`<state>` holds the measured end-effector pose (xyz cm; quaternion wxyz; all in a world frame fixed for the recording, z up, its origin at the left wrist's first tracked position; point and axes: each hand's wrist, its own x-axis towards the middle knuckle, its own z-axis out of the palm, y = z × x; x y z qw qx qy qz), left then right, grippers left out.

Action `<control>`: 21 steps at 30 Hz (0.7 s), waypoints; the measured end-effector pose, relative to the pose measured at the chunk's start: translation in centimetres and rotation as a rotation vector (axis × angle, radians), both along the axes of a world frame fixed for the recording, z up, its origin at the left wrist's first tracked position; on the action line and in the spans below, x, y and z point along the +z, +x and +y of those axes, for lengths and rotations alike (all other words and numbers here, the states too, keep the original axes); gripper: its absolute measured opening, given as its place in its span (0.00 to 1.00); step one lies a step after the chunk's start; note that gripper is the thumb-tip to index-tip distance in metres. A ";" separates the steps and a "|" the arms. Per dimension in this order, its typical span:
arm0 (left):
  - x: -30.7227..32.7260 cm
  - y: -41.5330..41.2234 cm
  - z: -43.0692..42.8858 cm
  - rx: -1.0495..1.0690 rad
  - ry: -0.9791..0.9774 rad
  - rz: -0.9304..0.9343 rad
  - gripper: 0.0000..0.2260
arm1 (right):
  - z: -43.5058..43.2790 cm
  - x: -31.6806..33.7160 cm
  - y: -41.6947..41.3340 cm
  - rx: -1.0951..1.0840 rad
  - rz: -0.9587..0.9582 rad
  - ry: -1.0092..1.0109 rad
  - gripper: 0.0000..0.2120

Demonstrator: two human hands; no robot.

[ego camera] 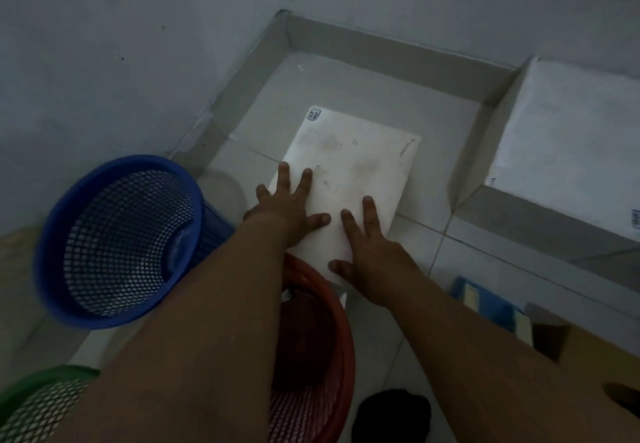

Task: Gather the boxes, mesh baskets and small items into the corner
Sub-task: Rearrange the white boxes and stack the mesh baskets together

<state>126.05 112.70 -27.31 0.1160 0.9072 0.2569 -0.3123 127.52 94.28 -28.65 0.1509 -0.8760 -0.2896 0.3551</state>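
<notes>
A flat white box (360,162) lies on the tiled floor, pointing toward the corner of the room (285,16). Both hands lie flat on its near end with fingers spread: my left hand (289,205) on the left edge, my right hand (369,255) on the near right part. A blue mesh basket (117,238) stands to the left by the wall. A red mesh basket (318,349) stands just behind the box, partly hidden under my left forearm. A green mesh basket (38,404) shows at the bottom left.
A raised white ledge (568,137) bounds the floor on the right. A blue-and-cream box (491,304) and a brown cardboard box (595,356) sit at the right near edge. A black object (394,415) lies at the bottom. Grey skirting lines both walls.
</notes>
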 end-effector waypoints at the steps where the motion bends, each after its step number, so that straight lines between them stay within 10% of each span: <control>1: -0.1 0.0 0.0 0.002 -0.015 -0.004 0.43 | 0.1 -0.1 0.1 -0.008 0.015 0.009 0.43; 9: 1.5 0.8 0.6 -0.107 0.030 -0.095 0.37 | -0.5 1.0 1.4 -0.035 -0.057 0.112 0.38; 21: 10.7 5.3 -1.6 -0.021 0.136 -0.765 0.28 | -0.8 11.9 9.4 -0.340 -0.470 0.362 0.22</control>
